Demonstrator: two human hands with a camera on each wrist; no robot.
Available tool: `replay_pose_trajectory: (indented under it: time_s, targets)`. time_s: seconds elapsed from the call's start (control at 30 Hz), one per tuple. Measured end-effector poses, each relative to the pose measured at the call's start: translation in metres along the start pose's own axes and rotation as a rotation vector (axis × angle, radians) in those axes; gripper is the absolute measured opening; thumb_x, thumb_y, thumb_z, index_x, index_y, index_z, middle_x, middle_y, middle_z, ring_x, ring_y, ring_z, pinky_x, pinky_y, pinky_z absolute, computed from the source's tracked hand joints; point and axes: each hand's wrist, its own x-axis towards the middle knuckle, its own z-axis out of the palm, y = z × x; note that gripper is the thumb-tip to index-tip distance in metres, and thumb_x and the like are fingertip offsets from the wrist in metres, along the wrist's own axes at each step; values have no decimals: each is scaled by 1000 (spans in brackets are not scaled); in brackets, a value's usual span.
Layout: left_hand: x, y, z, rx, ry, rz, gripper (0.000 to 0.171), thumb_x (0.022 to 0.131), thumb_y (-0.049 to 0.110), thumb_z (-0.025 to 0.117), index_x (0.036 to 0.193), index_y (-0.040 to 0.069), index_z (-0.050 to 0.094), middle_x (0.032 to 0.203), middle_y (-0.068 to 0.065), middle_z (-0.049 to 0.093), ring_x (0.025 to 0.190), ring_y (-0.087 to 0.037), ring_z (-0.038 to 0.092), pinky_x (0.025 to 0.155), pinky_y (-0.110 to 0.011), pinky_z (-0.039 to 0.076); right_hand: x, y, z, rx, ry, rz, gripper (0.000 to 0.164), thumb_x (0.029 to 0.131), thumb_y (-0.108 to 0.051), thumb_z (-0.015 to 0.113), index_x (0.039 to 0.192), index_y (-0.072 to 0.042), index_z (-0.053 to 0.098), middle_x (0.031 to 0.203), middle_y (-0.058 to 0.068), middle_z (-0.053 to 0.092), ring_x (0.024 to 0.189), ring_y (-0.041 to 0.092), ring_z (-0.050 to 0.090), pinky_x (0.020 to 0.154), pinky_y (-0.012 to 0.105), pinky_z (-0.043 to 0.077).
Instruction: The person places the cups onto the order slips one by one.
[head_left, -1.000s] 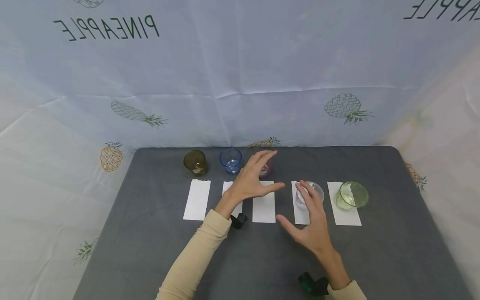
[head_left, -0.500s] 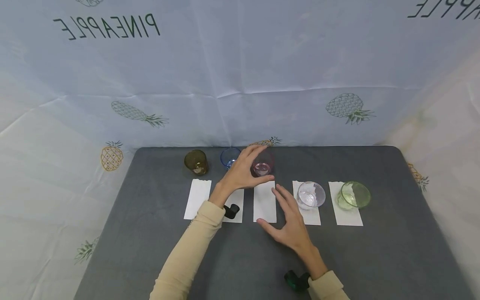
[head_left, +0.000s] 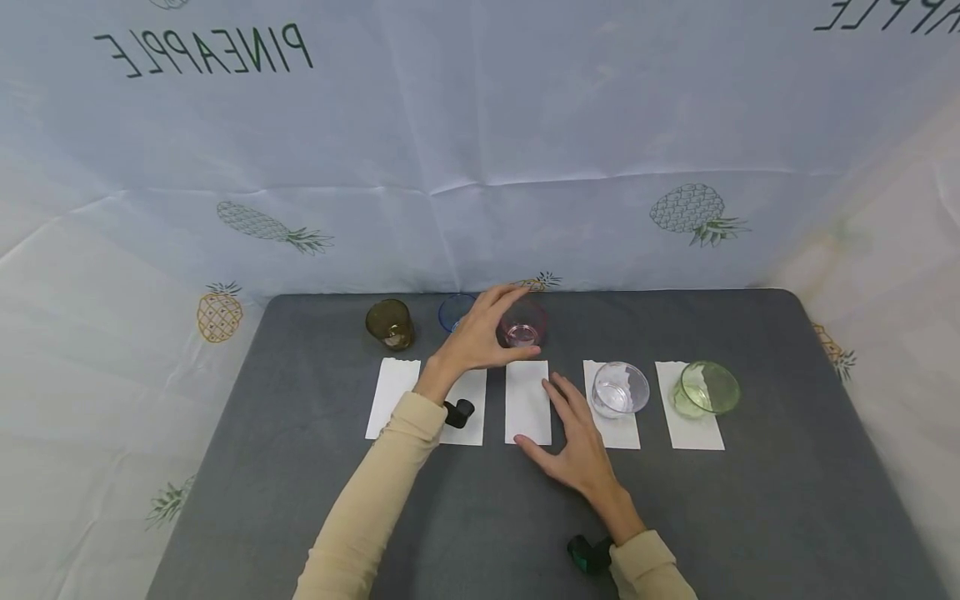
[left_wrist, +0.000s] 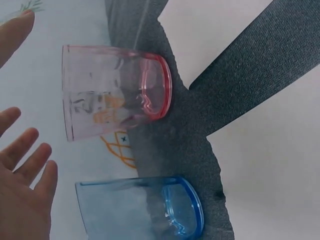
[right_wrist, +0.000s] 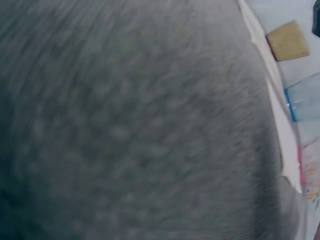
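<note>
A pink glass [head_left: 523, 325] stands at the back of the table, and my left hand [head_left: 480, 337] is just left of it, thumb and fingers spread apart, holding nothing. Behind that hand the blue glass [head_left: 454, 310] is partly hidden. In the left wrist view the pink glass [left_wrist: 117, 92] and blue glass [left_wrist: 142, 210] both show whole sides, with the fingers [left_wrist: 30, 155] apart from them. My right hand [head_left: 577, 446] hovers near the middle paper strip [head_left: 528, 404], its fingers parted and nothing in its grasp. A clear glass [head_left: 620, 389] stands just right of it.
A green glass [head_left: 705, 389] stands on the rightmost paper strip [head_left: 697, 435]. The brown glass [head_left: 391, 324] is at the back left, behind the leftmost strip [head_left: 392, 396]. A pineapple-print cloth [head_left: 480, 108] hangs behind the grey table [head_left: 795, 467].
My left hand has moved left and slightly back, from in front of the pink glass to its left. The right hand has moved left, away from the clear glass.
</note>
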Motion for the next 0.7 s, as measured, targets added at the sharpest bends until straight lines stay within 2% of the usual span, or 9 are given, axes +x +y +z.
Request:
replay_pose_trajectory:
  time_s: [0.37,0.53,0.7]
  targets:
    - [2,-3,0,-11,-21,-25,94,83,44,83,160,16,37,163,-14,36,152,-33,35,119,-59,38,2,13,10,-59,-29,11,91,73,-37,90,149,-4,52,151,23,50,139,42,50,109,61,47]
    - [2,-6,0,-23,-28,-24,92,83,43,83,159,14,39,162,-15,36,151,-34,35,119,-58,38,3,18,15,-155,-27,7,88,74,-42,88,146,-2,54,148,22,54,136,41,53,111,58,46]
    - [2,-8,1,-33,-51,-40,93,83,42,84,158,10,39,163,-18,34,152,-36,34,119,-59,38,2,25,19,-252,-9,-46,87,75,-48,85,144,-2,57,144,24,56,132,42,56,111,57,46]
